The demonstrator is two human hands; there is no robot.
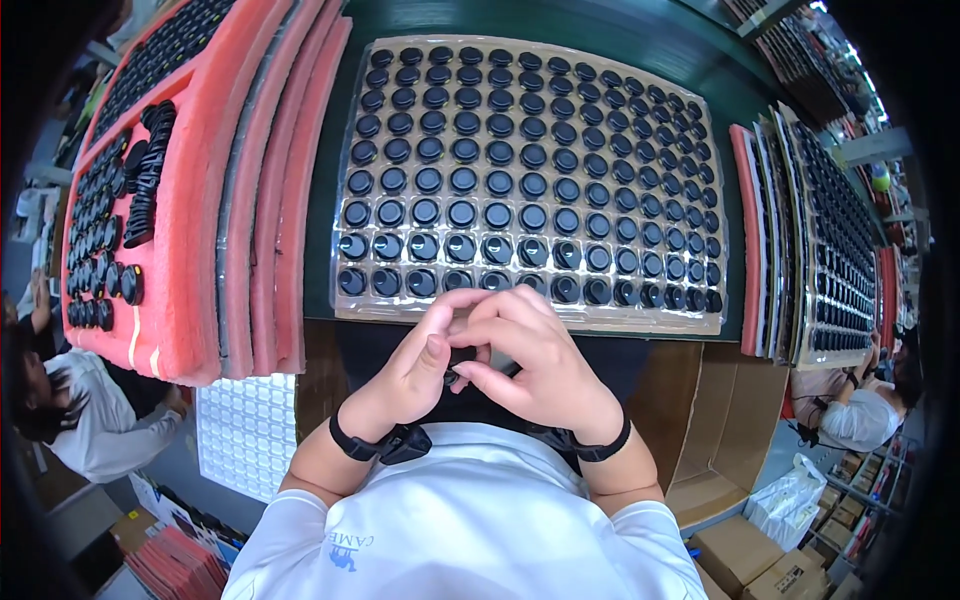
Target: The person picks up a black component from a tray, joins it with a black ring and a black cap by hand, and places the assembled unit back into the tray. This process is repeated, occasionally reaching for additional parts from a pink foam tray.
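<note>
My two hands meet in front of me, just off the near edge of a clear plastic tray (520, 312). Between the curled fingers of my left hand (412, 368) and my right hand (535, 350) is a small black part (462, 357), mostly covered by the fingers, so its exact shape cannot be made out. Both hands are closed around it, thumbs toward each other. Rows of round black caps (497, 215) sit in the tray's pockets, filling it almost to the rim. A black band with a small device circles each wrist.
Pink foam sheets (285, 200) stand stacked at the left, with black round parts and a black bundle (147, 185) on top. More loaded trays (835, 230) are stacked at the right. An open cardboard box (715, 430) is below the table edge. Other people work at both sides.
</note>
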